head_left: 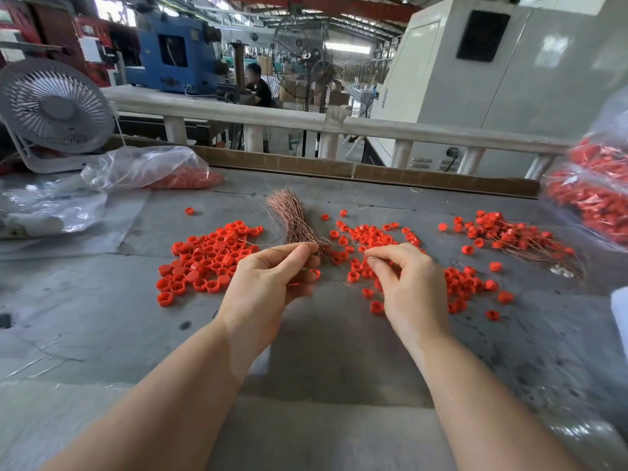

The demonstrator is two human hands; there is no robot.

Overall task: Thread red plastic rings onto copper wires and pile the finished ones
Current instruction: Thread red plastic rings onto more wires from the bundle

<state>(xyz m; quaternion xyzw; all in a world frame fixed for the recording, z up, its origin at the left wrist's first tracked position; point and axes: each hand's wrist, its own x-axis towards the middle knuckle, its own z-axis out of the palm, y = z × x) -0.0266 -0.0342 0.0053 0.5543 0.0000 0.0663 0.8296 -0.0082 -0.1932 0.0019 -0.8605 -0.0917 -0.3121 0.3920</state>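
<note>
A bundle of copper wires (pixel 292 219) lies on the grey table (pixel 102 300), fanning away from me. My left hand (pixel 272 280) hovers at its near end, thumb and fingers pinching a thin wire. My right hand (pixel 404 283) is beside it, fingertips pinched on a thin wire end over loose red plastic rings (pixel 370 236). More red rings (pixel 207 260) lie in a heap to the left. Finished rings on wires (pixel 509 236) are piled at the right.
A white desk fan (pixel 56 112) stands at the back left next to a clear bag of red parts (pixel 159 173). Bags of finished red pieces (pixel 591 198) sit at the right edge. A cardboard strip (pixel 373 171) borders the table's far side. A person sits beyond the railing.
</note>
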